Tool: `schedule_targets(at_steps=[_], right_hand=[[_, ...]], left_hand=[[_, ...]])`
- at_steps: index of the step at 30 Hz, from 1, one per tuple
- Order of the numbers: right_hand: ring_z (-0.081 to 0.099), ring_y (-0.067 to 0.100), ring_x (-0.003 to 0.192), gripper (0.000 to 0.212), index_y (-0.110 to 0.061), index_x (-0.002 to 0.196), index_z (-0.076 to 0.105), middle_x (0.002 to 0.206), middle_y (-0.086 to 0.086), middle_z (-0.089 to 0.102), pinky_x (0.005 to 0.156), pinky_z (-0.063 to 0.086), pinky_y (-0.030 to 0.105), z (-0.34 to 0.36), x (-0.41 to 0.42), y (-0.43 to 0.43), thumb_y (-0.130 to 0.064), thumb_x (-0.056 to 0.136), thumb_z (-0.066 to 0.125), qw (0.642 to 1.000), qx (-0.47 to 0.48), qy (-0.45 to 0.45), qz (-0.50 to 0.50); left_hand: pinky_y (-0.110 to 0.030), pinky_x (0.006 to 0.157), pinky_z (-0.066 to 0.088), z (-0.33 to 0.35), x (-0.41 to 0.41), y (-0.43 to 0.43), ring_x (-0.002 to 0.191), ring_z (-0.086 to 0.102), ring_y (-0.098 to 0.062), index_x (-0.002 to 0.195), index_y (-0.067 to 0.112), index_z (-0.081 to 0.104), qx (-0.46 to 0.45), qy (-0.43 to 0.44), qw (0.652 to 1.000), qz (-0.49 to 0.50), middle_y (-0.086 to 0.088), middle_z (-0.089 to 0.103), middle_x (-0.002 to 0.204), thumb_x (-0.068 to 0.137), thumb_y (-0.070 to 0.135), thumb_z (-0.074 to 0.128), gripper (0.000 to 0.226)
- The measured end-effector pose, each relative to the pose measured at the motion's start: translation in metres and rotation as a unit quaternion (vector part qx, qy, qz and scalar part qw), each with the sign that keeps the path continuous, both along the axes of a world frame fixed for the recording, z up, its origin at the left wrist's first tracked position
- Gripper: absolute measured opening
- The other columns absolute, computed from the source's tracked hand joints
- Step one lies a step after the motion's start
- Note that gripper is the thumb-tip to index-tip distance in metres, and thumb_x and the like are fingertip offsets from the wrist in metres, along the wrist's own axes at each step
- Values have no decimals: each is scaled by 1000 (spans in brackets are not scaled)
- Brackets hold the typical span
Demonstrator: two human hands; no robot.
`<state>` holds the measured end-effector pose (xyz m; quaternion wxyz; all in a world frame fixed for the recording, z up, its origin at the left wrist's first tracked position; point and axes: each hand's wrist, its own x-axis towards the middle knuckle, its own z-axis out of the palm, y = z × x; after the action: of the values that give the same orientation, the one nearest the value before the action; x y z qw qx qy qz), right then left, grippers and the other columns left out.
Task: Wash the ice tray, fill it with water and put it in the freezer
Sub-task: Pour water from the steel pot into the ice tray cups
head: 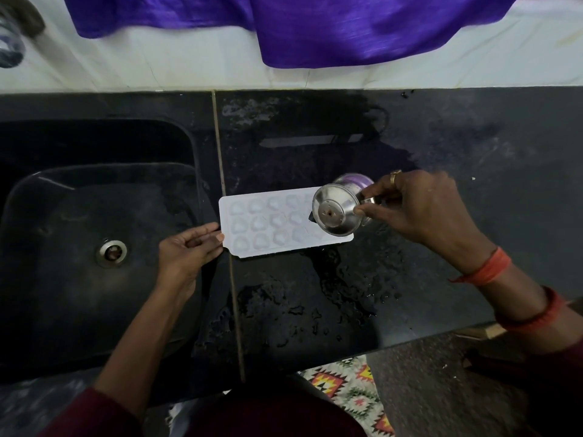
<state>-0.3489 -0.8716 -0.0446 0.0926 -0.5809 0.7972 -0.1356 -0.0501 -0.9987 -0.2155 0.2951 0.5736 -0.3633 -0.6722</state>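
A white ice tray (268,222) with heart-shaped cells lies flat on the wet black counter (315,294), just right of the sink. My left hand (186,250) touches the tray's left end, thumb against its edge and fingers extended. My right hand (416,206) grips a small steel cup (337,212) and holds it tipped on its side over the tray's right end, mouth toward the tray. The cup covers the tray's right cells.
A black sink (79,216) with a steel drain (111,253) lies to the left. Purple cloth (315,26) hangs over the white wall at the back. The counter's front edge runs at lower right, above a patterned mat (353,392). Water puddles spread across the counter.
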Motion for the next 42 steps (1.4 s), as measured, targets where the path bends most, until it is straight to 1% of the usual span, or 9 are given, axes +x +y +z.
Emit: schedule_targets(at_steps=[5,9,13,16,20,23,25,34,42], right_hand=[[72,15,71,29,-29,93,79,77,-4,75,71,59,36,0,0,0,-51,75,77,1000,-2,0,0],[71,11,70,35,-28,93,79,77,-5,75,69,58,31,-1,1,0,-56,73,73,1000,-7,-12,0],[71,7,71,27,-27,90,80,78,-6,76,71,58,27,-1,1,-1,-49,74,82,1000,-7,-22,-14],[71,4,72,28,-25,89,80,79,-8,76,69,54,19,0,2,-1,-49,74,82,999,-11,-35,-17],[71,3,71,31,-25,90,80,77,-9,76,70,59,26,1,7,-2,-51,74,81,999,-19,-42,-13],[70,3,69,37,-27,91,80,76,-10,75,69,61,31,1,9,-3,-58,72,75,999,-19,-43,-14],[70,3,69,40,-28,91,79,76,-11,75,68,60,31,-1,10,-4,-61,70,72,999,-20,-41,-9],[70,7,69,30,-29,92,79,76,-9,74,70,60,34,-6,15,-8,-51,72,81,999,-20,-32,4],[71,9,68,32,-32,92,79,76,-10,75,69,60,35,-13,19,-10,-56,71,77,999,-12,-27,17]], left_hand=[[-19,71,60,0,0,0,81,75,-10,110,2,71,2,4,1000,1,-5,78,90,83,0,77,27],[-21,73,61,-1,1,0,84,75,-12,112,1,71,-1,4,1000,0,-8,78,94,83,1,77,29],[-20,73,61,0,0,0,83,75,-11,112,0,71,1,5,1000,2,-7,78,93,83,1,77,29],[-20,72,60,0,0,0,82,75,-10,112,1,71,2,6,1000,3,-9,77,95,84,0,76,28],[-19,72,60,1,0,1,81,75,-10,112,0,70,-1,9,1000,3,-11,76,97,84,0,75,28],[-19,72,60,0,0,0,82,75,-10,113,0,70,0,8,1000,3,-11,76,97,84,0,76,30],[-19,72,60,-1,1,0,82,75,-11,113,-1,70,0,10,1000,3,-11,76,98,83,0,76,30],[-18,70,59,0,0,0,81,75,-10,112,0,71,4,9,1000,3,-10,77,97,84,0,76,28],[-18,70,59,3,0,1,82,75,-10,109,2,72,7,7,1000,7,-10,77,97,83,1,77,26]])
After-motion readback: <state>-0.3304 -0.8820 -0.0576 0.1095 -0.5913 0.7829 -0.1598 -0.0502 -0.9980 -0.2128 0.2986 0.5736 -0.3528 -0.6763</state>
